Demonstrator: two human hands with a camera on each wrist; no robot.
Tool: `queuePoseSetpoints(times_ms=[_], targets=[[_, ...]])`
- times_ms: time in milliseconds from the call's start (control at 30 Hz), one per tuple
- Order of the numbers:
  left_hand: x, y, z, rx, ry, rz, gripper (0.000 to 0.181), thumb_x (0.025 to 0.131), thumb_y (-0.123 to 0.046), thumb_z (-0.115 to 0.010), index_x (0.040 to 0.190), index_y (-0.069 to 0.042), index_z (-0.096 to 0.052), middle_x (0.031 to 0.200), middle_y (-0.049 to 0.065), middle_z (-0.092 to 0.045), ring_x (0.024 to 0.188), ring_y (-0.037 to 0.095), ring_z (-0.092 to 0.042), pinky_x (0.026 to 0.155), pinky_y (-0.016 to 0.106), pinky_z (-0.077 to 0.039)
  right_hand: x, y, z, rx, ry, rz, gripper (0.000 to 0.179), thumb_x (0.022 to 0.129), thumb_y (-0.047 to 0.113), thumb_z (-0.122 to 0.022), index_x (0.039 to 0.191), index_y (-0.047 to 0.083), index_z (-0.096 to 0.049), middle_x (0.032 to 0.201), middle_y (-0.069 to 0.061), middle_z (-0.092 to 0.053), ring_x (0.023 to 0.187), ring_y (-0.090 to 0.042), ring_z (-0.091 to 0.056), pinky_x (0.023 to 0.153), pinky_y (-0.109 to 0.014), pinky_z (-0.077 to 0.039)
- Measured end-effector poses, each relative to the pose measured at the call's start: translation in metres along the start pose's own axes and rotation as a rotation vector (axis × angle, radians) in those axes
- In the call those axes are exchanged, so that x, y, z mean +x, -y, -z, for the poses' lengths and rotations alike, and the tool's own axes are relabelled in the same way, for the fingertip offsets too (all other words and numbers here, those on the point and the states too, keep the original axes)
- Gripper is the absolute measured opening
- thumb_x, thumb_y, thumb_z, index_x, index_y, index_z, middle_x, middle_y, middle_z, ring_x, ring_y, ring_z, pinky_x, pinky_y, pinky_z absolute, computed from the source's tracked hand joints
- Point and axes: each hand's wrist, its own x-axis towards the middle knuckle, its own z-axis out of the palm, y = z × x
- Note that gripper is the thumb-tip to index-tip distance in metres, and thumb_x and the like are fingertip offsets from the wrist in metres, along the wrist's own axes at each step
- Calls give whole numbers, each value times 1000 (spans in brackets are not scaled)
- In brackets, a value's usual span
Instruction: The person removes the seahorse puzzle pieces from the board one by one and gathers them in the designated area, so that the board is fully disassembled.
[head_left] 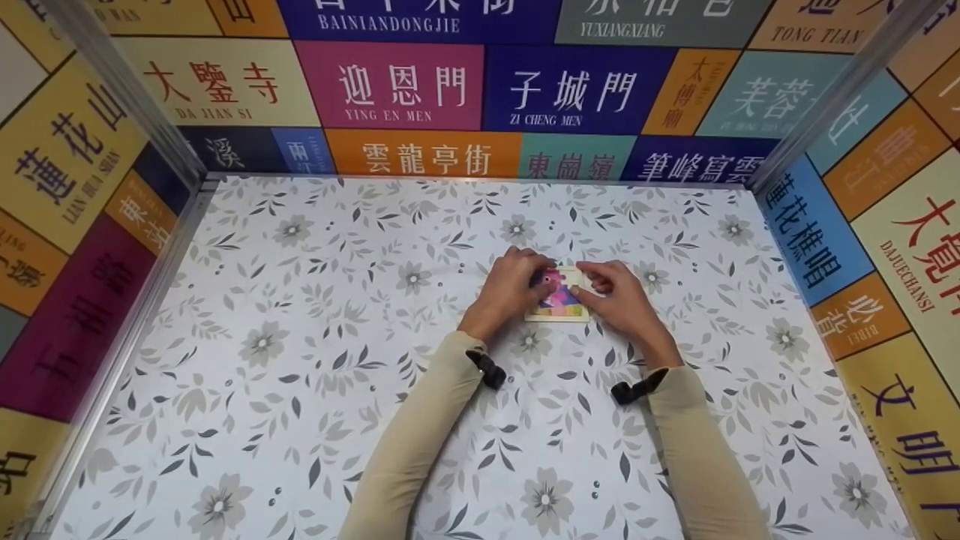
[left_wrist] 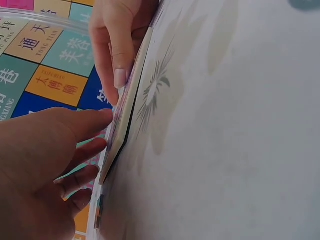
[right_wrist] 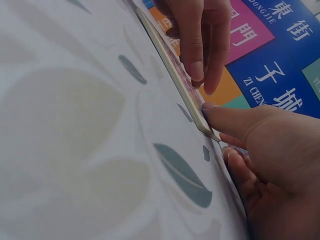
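Observation:
A small square jigsaw puzzle [head_left: 559,309] with a pink, purple and yellow picture and a cream frame lies on the floral tabletop. My left hand [head_left: 511,283] arches over its left side, thumb on the picture, fingers around the far left corner. From the right, my right hand [head_left: 616,294] rests its thumb on the picture, and its index finger reaches the far right corner. The left wrist view shows the puzzle edge-on [left_wrist: 131,107], the left fingers loosely spread beside it. In the right wrist view, the right thumb [right_wrist: 235,120] touches the frame's corner [right_wrist: 204,126].
White cloth with grey flowers and leaves covers the table [head_left: 300,420]. Panels of coloured blocks with lettering [head_left: 409,86] stand along the back and both sides. Black camera straps [head_left: 491,371] sit at the wrists, over beige sleeves [head_left: 412,442].

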Motion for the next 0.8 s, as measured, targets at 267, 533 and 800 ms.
queuePoseSetpoints(times_ms=[267,533,800], targets=[[3,-1,1,21,36,-11,40,98,-29,-81,134,-13,-76,125,8,-76,118,28,-64,105,43,-52,-1,0,0,1,3,-4,54,97,24,-83,147,9,-68,124,-18,-62,107,-25,-61,91,-16,-47],[5,-4,3,68,79,10,41,101,-31,-78,138,-15,-73,133,7,-72,125,29,-60,108,47,-50,0,-1,0,3,1,-9,54,97,26,-83,147,11,-68,124,-15,-62,105,-21,-60,91,-18,-48],[8,-6,5,77,137,19,41,103,-31,-75,141,-16,-71,134,7,-70,127,28,-56,109,45,-48,-1,0,0,-3,11,-35,54,98,27,-83,148,12,-67,122,-13,-60,105,-20,-58,91,-20,-47]])
